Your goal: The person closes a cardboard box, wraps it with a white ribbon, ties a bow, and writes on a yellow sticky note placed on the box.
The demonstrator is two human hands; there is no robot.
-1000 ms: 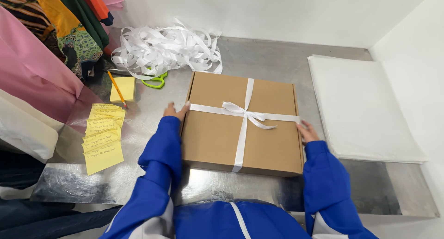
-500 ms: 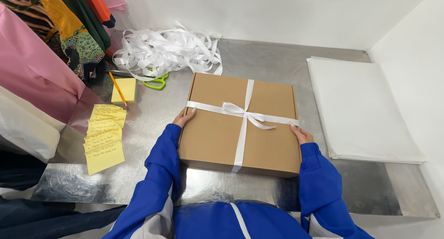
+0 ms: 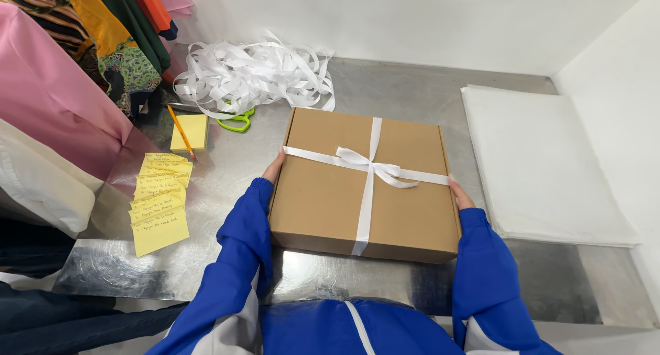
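A flat brown cardboard box [image 3: 323, 190] lies on the steel table [image 3: 227, 183], tied crosswise with a white ribbon whose bow [image 3: 375, 168] sits near the top middle. My left hand [image 3: 273, 169] grips the box's left side and my right hand [image 3: 460, 193] grips its right side. Both arms wear blue sleeves. Most of each hand is hidden behind the box edges.
A heap of loose white ribbon [image 3: 254, 73] lies at the back, with green-handled scissors [image 3: 235, 121] under it. Yellow sticky notes [image 3: 159, 204], a note pad [image 3: 190, 132] and a pencil [image 3: 180, 129] lie to the left. White sheets [image 3: 543, 162] are stacked at right. Coloured fabrics [image 3: 62, 87] hang left.
The box has shifted slightly toward me and my hands have slid a little along its sides. Otherwise the scene is unchanged.
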